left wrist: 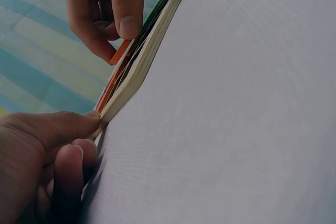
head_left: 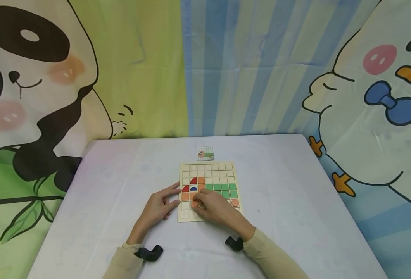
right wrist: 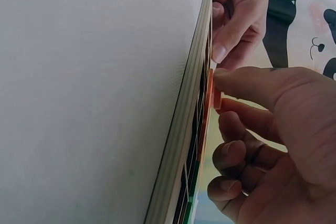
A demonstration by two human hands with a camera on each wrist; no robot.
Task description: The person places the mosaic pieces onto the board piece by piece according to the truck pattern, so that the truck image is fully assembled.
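Observation:
A pale wooden grid board (head_left: 188, 214) lies flat, with coloured pieces set in some of its squares. My left hand (head_left: 160, 203) touches the board's left edge with thumb and index finger, which lie fairly straight and spread along it; the other fingers bend below. Over the board's left part, my right hand (head_left: 214, 205) pinches a small orange piece (right wrist: 217, 98) between thumb and index finger, close above the surface. Its exact shape is mostly covered by the fingertips. On the board are green squares (head_left: 225, 190), red quarter-round pieces (head_left: 193, 181), a blue half-round piece (head_left: 193, 188) and an orange round piece (head_left: 235, 202).
Just beyond the board lies a small printed pattern card (head_left: 205, 153). White cloth covers the table (head_left: 282, 217). Behind it hang a green curtain with a panda and a blue striped one with a white bird. Black cameras (head_left: 149, 253) sit at both wrists.

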